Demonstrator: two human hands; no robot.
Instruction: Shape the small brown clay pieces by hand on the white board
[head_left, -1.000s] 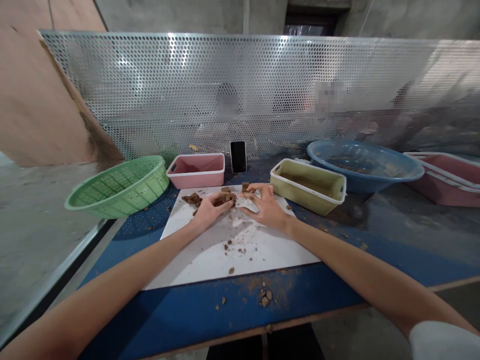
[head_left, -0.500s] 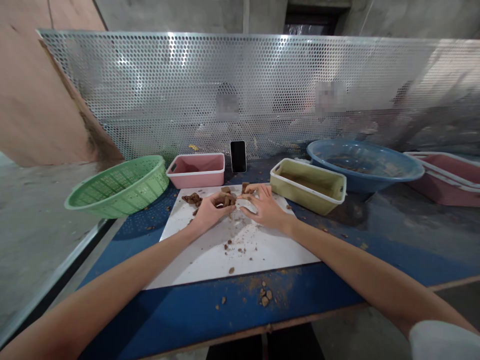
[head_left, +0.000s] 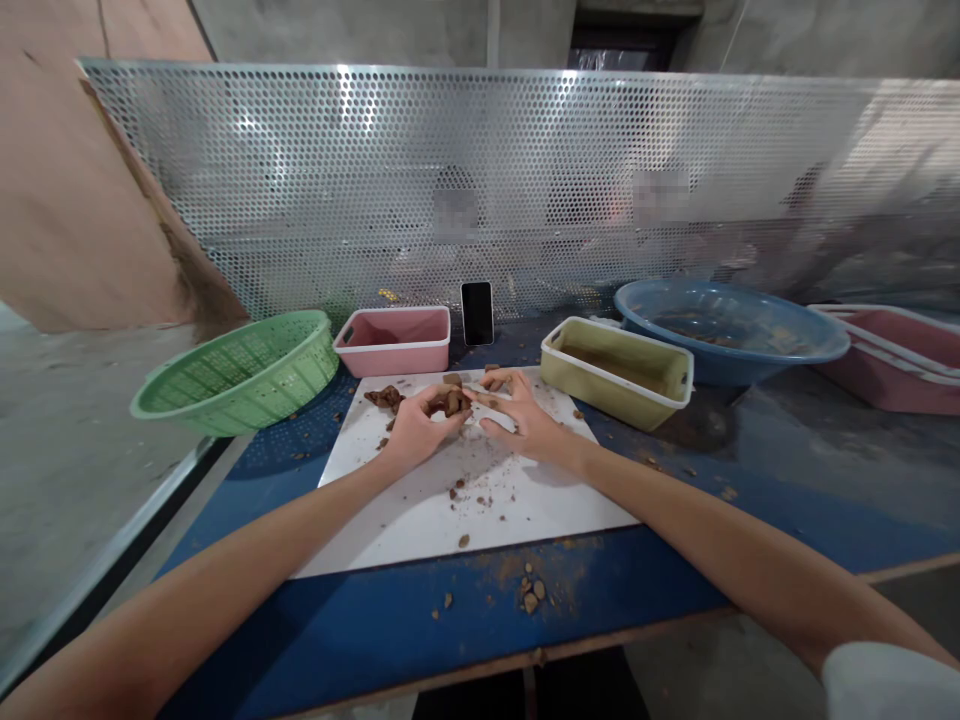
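My left hand (head_left: 418, 430) is curled around a brown lump of clay or earth (head_left: 456, 403), thumb below it and fingers over the top. Fingers spread, my right hand (head_left: 529, 422) comes in from the other side; its fingertips reach toward the lump, and I cannot tell whether they touch it. Both hands are over a white board (head_left: 442, 535) strewn with brown crumbs. Left of my left hand sits a darker, knobbly clump (head_left: 385, 397). Just beyond the hands are a brown block (head_left: 452, 379) and another piece (head_left: 491, 368), partly hidden by my right fingers.
Behind the board stand a pink bin (head_left: 394, 358), a phone (head_left: 477, 314) and an olive bin (head_left: 615, 385). A green basket (head_left: 240, 390) is at left, a blue basin (head_left: 727, 365) at right. Perforated metal (head_left: 337, 200) closes off the back. Crumbs litter the blue table (head_left: 360, 640).
The lump in my left hand has turned slightly. My right hand's fingers have shifted a little, with the index finger stretched toward the lump. Everything else is where it was.
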